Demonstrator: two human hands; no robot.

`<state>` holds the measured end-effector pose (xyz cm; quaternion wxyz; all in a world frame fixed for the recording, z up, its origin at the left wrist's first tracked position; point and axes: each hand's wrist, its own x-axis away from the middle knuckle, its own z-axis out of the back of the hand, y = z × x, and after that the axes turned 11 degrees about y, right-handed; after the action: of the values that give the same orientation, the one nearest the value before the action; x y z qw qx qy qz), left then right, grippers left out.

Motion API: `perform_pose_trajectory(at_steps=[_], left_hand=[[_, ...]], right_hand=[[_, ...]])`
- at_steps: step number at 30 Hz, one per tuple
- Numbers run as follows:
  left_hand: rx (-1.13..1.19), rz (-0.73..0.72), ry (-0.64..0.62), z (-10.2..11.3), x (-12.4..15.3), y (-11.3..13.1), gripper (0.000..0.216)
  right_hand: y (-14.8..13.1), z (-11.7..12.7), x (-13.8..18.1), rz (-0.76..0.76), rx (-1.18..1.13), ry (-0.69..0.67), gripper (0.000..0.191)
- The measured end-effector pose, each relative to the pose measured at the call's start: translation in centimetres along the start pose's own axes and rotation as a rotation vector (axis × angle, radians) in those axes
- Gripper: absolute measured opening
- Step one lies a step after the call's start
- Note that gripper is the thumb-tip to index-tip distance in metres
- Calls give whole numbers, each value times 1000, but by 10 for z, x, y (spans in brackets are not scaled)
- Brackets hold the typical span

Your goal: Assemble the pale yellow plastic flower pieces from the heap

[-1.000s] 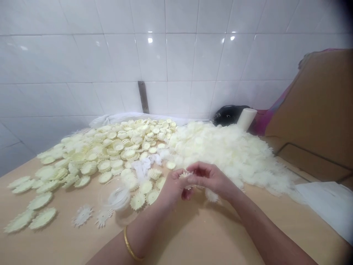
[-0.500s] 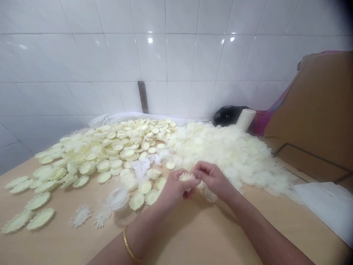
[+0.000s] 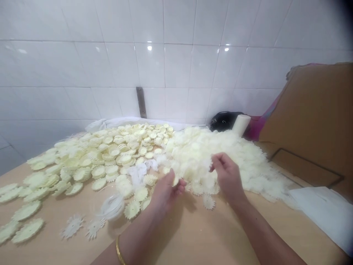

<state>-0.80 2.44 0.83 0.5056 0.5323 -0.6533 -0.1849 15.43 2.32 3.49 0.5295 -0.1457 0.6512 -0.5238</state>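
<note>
My left hand (image 3: 167,189), with a gold bangle on its wrist, is closed on a pale yellow toothed disc (image 3: 175,180), held between thumb and fingers; part of the disc is hidden. Over the front of a heap of thin white, translucent toothed pieces (image 3: 228,147), my right hand (image 3: 228,176) is closed in a pinch. Whatever its fingertips hold blends into the heap behind, so I cannot make it out. One loose white toothed piece (image 3: 209,201) lies on the table between the hands. Several thicker pale yellow discs (image 3: 132,209) lie left of my left hand.
A large pile of yellow toothed discs (image 3: 110,151) spreads across the table's left side. Nearby are a clear round tub (image 3: 112,207) and crumpled white tissue (image 3: 138,173). A cream cylinder (image 3: 241,125), a black bag (image 3: 226,120) and a cardboard box (image 3: 311,121) stand at right; white sheeting (image 3: 325,206) lies closer.
My hands have come apart: the right moved right to the white heap, the left shifted slightly left with its disc. The camera view has tilted up a little.
</note>
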Motion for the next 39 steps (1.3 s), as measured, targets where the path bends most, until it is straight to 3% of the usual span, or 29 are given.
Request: perform_pose_trajectory(at_steps=[3, 5, 9, 13, 17, 20, 27, 34, 39], left_hand=[[-42, 40, -127, -1, 4, -4, 28], [-59, 63, -187, -3, 7, -6, 18], [-121, 27, -206, -7, 10, -7, 8], [-162, 3, -241, -5, 6, -9, 3], [-169, -43, -268, -2, 1, -12, 12], [-196, -84, -292, 0, 2, -13, 22], [-295, -170, -239, 1, 9, -12, 35], [-292, -112, -226, -1, 9, -10, 38], [-261, -41, -216, -3, 10, -9, 49]], right_hand=[[15, 2, -11, 10, 160, 105, 18], [24, 1, -15, 53, 238, 139, 24], [23, -1, -11, 106, 219, 147, 19], [8, -4, 0, 71, 99, 6, 18], [-2, -9, 10, 86, 22, -217, 18], [-4, -12, 15, 145, 20, -309, 18], [-3, -12, 15, 138, 6, -457, 18], [-8, -12, 16, 101, -57, -564, 14], [-9, -13, 19, 75, -70, -553, 19]])
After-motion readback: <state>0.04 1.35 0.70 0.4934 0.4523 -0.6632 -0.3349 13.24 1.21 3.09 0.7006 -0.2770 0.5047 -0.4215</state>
